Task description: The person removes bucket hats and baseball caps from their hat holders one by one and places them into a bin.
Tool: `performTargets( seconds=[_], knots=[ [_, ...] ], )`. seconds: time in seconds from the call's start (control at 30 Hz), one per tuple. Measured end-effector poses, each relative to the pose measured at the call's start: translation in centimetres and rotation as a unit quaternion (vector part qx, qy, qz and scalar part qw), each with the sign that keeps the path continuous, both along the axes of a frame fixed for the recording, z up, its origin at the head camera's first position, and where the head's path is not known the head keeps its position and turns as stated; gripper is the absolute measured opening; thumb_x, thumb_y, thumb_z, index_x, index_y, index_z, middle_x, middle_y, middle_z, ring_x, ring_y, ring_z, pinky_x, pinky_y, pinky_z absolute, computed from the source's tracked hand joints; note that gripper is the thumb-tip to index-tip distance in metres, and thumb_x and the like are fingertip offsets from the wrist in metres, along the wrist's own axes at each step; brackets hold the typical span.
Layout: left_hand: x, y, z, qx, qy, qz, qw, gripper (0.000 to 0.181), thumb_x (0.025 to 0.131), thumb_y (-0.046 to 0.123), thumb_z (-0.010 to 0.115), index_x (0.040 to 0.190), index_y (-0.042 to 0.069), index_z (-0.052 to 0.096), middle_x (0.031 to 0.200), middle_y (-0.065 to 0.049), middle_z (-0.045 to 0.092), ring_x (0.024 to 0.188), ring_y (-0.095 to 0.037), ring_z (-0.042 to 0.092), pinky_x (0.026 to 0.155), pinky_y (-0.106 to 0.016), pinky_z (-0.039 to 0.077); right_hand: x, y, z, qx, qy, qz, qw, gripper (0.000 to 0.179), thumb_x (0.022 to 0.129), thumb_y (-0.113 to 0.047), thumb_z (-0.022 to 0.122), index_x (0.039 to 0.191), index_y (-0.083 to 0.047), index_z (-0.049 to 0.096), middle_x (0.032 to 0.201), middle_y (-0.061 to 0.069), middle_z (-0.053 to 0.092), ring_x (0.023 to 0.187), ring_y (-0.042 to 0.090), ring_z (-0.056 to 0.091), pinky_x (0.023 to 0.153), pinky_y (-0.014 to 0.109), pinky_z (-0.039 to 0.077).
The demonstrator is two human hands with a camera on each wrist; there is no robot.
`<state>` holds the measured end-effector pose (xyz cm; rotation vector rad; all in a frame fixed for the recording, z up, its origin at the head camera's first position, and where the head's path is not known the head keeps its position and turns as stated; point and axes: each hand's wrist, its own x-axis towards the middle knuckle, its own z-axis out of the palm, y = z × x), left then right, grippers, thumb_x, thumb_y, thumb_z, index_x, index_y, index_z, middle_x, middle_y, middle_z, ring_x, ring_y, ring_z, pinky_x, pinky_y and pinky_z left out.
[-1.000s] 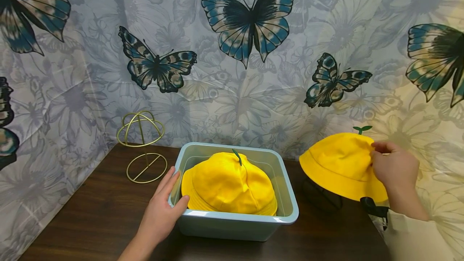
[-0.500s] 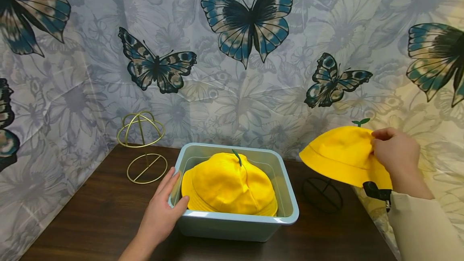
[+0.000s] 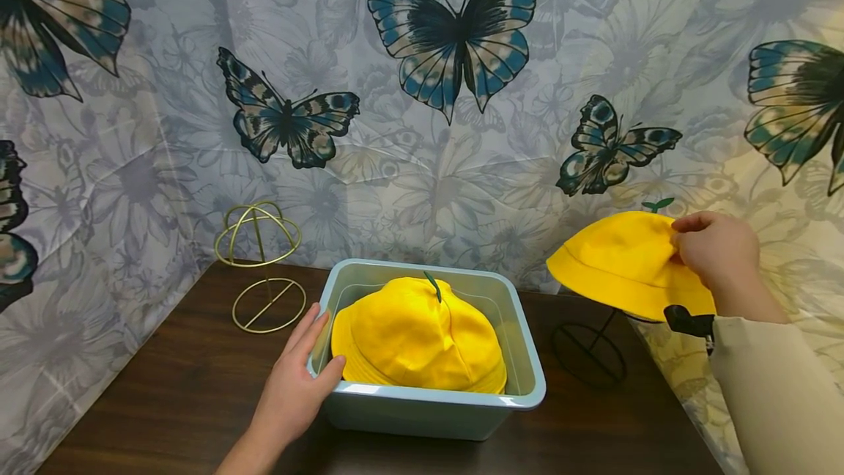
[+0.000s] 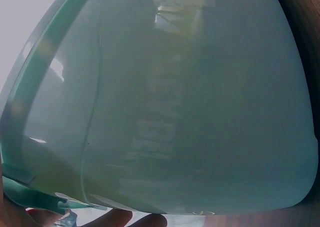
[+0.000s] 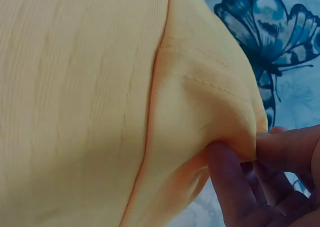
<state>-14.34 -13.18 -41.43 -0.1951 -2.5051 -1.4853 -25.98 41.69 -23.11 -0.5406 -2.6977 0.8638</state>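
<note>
In the head view, my right hand (image 3: 719,251) pinches the crown of a yellow bucket hat (image 3: 613,262) with a green sprout on top. Beneath it stands a black wire hat stand (image 3: 589,354), its top mostly hidden by the brim. The right wrist view shows thumb and fingers gathering the hat's cloth (image 5: 200,102). My left hand (image 3: 293,380) rests on the left front corner of a pale blue plastic bin (image 3: 435,416), fingers extended along the rim. Inside the bin lies another yellow bucket hat (image 3: 415,336) with a green sprout. The bin's wall (image 4: 175,102) fills the left wrist view.
A gold wire hat stand (image 3: 267,306) stands bare at the back left of the dark wooden table (image 3: 165,387). Behind the table hangs a cloth (image 3: 435,204) printed with butterflies and flowers. The table's right edge runs close below the right sleeve.
My right hand has lifted the hat upward, uncovering more of the black stand's base and post. The left hand and the bin have stayed in place.
</note>
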Motion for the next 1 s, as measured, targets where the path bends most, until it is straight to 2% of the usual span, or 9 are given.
performTargets(
  seconds=[0.17,0.3,0.4,0.53,0.83,1.0],
  knots=[
    [0.0,0.0,0.1,0.0,0.006,0.001,1.0,0.068,0.092,0.026,0.07,0.152,0.008,0.043,0.162,-0.002,0.024,0.144,-0.033,0.029,0.106,-0.065,0.031,-0.5,-0.2,0.5,-0.003,0.026,-0.011,0.9996,0.035,0.099,-0.008,0.056,0.131,0.006,0.056,0.127,0.03,0.046,0.094,0.04,0.057,0.055,0.031,0.052],
    [0.0,0.1,0.1,0.003,0.002,0.0,1.0,0.068,0.092,0.026,0.07,0.152,0.009,0.043,0.162,-0.001,0.024,0.144,-0.032,0.029,0.106,-0.064,0.031,-0.4,-0.1,0.8,0.005,0.063,-0.03,0.9975,0.032,0.099,-0.01,0.056,0.128,0.006,0.056,0.125,0.027,0.047,0.1,0.041,0.049,0.05,0.02,0.048],
    [0.0,0.1,0.1,0.003,-0.001,-0.001,1.0,0.068,0.092,0.025,0.07,0.152,0.009,0.042,0.162,0.0,0.024,0.144,-0.032,0.029,0.106,-0.064,0.031,-0.2,-0.1,1.2,0.013,0.088,-0.046,0.9949,0.034,0.1,-0.014,0.055,0.128,0.005,0.057,0.124,0.025,0.049,0.103,0.041,0.047,0.05,0.019,0.045],
    [0.0,0.0,0.0,0.002,0.0,-0.001,1.0,0.068,0.092,0.026,0.07,0.152,0.009,0.043,0.162,0.0,0.024,0.144,-0.032,0.029,0.105,-0.065,0.031,0.1,-0.2,1.8,0.017,0.114,-0.066,0.9911,0.036,0.099,-0.02,0.054,0.128,0.001,0.059,0.119,0.019,0.053,0.1,0.034,0.047,0.052,0.019,0.044],
    [0.0,0.0,0.1,0.002,0.001,-0.001,1.0,0.068,0.092,0.026,0.07,0.152,0.009,0.043,0.162,-0.001,0.024,0.144,-0.033,0.029,0.105,-0.066,0.03,0.4,-0.4,3.1,-0.003,0.117,-0.088,0.9892,0.034,0.1,-0.024,0.054,0.129,-0.006,0.06,0.113,0.007,0.053,0.094,0.021,0.049,0.057,0.015,0.045],
    [0.1,0.0,0.1,0.0,-0.004,0.0,1.0,0.068,0.092,0.026,0.069,0.152,0.009,0.042,0.162,0.0,0.024,0.144,-0.033,0.029,0.106,-0.066,0.03,0.6,-1.4,4.0,-0.016,0.138,-0.102,0.985,0.033,0.101,-0.023,0.053,0.13,-0.01,0.063,0.115,0.001,0.052,0.086,0.011,0.053,0.057,0.011,0.045]
  ],
)
